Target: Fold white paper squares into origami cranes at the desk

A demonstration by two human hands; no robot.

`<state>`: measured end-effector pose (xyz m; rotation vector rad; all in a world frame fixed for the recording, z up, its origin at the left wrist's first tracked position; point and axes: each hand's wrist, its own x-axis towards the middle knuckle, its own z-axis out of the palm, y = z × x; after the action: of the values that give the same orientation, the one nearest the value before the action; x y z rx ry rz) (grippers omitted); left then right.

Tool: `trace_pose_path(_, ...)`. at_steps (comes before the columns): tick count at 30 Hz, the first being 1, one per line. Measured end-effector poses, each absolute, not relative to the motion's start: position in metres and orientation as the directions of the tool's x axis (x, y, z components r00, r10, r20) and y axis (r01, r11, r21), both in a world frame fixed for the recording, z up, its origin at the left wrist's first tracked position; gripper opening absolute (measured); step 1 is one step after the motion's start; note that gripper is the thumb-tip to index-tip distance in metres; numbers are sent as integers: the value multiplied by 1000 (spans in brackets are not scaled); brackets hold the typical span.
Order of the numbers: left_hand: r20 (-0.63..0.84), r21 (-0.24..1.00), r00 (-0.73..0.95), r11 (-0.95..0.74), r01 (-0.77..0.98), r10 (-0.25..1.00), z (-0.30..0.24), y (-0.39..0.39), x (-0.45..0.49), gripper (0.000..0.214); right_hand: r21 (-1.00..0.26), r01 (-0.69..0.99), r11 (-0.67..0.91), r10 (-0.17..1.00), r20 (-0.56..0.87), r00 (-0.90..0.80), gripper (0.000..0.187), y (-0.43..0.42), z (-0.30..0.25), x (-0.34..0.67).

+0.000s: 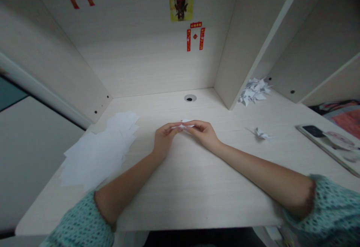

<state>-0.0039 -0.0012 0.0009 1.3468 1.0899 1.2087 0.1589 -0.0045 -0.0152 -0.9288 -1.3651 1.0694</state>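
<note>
Near the middle of the desk, my left hand (165, 136) and my right hand (204, 132) meet over a small piece of folded white paper (182, 126). Thumbs and fingertips of both hands pinch it from either side, and they cover much of it, so its folded shape cannot be made out. To the left lies a spread stack of white paper sheets (98, 153). A single folded paper crane (261, 134) rests on the desk to the right of my right hand.
A heap of folded white paper pieces (254, 91) sits by the upright divider (239, 51). At the right lies a phone (329, 142), with red and dark cloth (343, 117) behind it. A round cable hole (190, 98) is set near the back panel.
</note>
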Motion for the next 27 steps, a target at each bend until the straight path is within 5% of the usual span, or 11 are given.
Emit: trace_pose_path(27,110,994,150,-108,-18,983,-3,-1,-4,27,-964,-164,210,975,218,-32,19,-3,-13,157)
